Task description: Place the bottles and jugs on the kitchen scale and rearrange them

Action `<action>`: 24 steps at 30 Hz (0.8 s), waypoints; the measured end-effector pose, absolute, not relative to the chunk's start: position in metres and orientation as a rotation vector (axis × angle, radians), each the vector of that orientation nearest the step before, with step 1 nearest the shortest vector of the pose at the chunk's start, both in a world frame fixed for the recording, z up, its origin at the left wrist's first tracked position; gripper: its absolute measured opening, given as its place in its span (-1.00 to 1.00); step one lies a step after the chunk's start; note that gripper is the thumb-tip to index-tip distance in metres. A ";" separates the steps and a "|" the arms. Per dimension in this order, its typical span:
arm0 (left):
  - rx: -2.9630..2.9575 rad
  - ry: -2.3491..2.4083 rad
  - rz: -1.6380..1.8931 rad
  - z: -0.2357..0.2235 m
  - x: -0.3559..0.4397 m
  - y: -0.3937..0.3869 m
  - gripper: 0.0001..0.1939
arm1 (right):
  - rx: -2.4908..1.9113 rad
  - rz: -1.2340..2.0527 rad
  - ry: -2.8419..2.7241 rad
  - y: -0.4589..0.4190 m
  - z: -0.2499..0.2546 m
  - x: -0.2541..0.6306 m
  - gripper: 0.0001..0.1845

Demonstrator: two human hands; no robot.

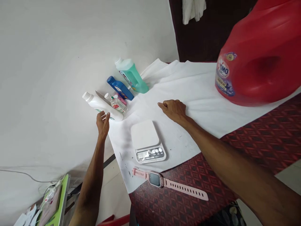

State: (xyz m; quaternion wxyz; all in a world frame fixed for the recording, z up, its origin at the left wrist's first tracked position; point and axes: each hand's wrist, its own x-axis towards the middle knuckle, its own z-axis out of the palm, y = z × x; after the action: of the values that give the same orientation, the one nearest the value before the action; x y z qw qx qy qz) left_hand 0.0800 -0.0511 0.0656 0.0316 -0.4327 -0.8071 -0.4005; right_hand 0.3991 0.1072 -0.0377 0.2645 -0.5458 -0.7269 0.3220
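My left hand [102, 124] is at the lower side of a white bottle [100, 103] with a white cap, fingers apart and thumb raised. Whether it touches the bottle I cannot tell. Curled closed, with one digit pointing left, my right hand [174, 110] is over the white cloth [174, 84]; nothing shows in it. Between and below the hands lies a white digital kitchen scale [145, 135] with a bare platform. A pink-strapped smartwatch [155, 179] is stretched out in front of it.
Beside the white bottle stand a small clear bottle [120, 106], a blue bottle [120, 88] and a green bottle [135, 77], near the wall. A large red detergent jug [258, 56] is at the right. The red patterned tabletop [185, 177] shows along the near edge.
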 end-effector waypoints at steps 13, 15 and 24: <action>-0.807 -2.167 -1.894 0.047 0.097 0.032 -0.47 | -1.500 0.768 -2.117 0.109 -0.032 0.403 -0.48; -0.784 -2.088 -1.945 0.047 0.094 0.011 -0.43 | -1.503 0.752 -2.140 0.108 -0.031 0.402 -0.48; -0.658 -1.920 -2.114 0.051 0.117 -0.084 -0.39 | -1.526 0.520 -2.319 0.101 -0.034 0.396 -0.47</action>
State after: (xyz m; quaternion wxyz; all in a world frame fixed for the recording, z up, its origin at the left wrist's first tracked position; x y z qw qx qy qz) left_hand 0.1167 -0.0842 0.0513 0.1051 -0.2231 -0.6515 -0.7174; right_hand 0.3957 0.1014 -0.0344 0.1579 -0.5335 -0.8108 0.1818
